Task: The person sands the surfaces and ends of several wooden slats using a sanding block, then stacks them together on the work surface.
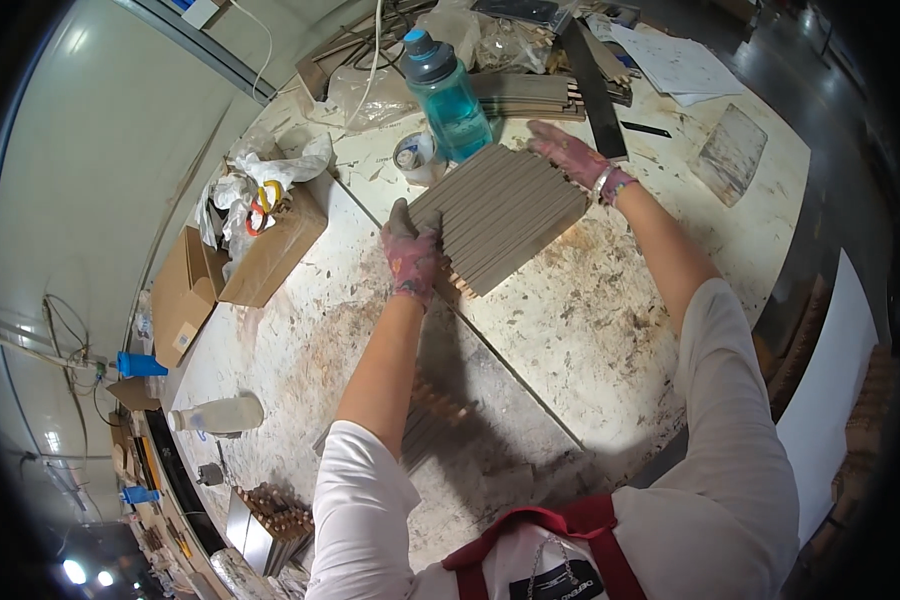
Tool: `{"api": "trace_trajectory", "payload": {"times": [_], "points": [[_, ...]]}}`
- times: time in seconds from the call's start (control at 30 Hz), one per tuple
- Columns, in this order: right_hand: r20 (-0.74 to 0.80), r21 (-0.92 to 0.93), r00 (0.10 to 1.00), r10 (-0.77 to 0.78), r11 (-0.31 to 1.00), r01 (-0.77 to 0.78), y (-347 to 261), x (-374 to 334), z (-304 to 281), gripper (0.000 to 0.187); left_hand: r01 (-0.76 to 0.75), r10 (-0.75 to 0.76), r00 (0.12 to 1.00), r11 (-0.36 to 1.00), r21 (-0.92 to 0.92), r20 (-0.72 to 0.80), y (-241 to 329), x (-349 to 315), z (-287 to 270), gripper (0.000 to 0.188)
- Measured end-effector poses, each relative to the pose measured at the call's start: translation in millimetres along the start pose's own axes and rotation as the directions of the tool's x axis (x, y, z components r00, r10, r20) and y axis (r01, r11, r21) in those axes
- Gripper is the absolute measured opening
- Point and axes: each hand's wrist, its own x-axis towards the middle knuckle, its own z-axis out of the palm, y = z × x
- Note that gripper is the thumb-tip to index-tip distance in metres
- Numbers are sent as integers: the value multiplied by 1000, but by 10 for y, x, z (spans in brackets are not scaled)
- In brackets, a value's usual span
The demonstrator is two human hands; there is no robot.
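A tight row of grey-brown slats (pixel 515 215) with pale wooden ends lies between my two gloved hands on the worktable. My left hand (pixel 412 250), in a pinkish-purple patterned glove with dark fingertips, is against the left ends of the slats, fingers pointing away from me. At the right ends, my right hand (pixel 575 160) in a matching glove presses along the far right corner, its fingers stretched toward the far side. The two hands hold the row from both ends. A blue-capped water bottle (pixel 455 105) stands just beyond the slats, beside a roll of tape (pixel 417 158).
A cardboard box (pixel 285 245) holds crumpled wrapping and scissors (pixel 262 207). A clear bottle (pixel 218 415) lies left, near bundled slats (pixel 270 525). More slats (pixel 525 95), a dark straight bar (pixel 592 95), papers (pixel 675 60) and a worn block (pixel 730 153) lie farther back. A seam (pixel 510 370) crosses the tabletop.
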Motion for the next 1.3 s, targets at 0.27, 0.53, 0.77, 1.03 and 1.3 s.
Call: {"api": "trace_trajectory", "payload": {"times": [0.27,0.53,0.77,1.03,1.3], "points": [[272,-61,959,72,996,-58,-102,189,88,68,135,-205,979,588,-798,15,216,-475,69,72],[212,115,976,58,990,-84,219,-234,24,62,-64,17,997,740,-669,-77,405,-784,205,72],[137,256,984,113,956,-146,253,-178,93,65,50,-169,981,708,-704,-100,484,-705,210,59],[-57,172,998,-7,985,17,-288,-339,75,55,-5,-80,993,693,-721,-84,620,-759,10,63],[-24,265,1000,15,964,-8,-1010,8,1146,66,27,-114,988,790,-613,-104,472,-674,-1400,64]]}}
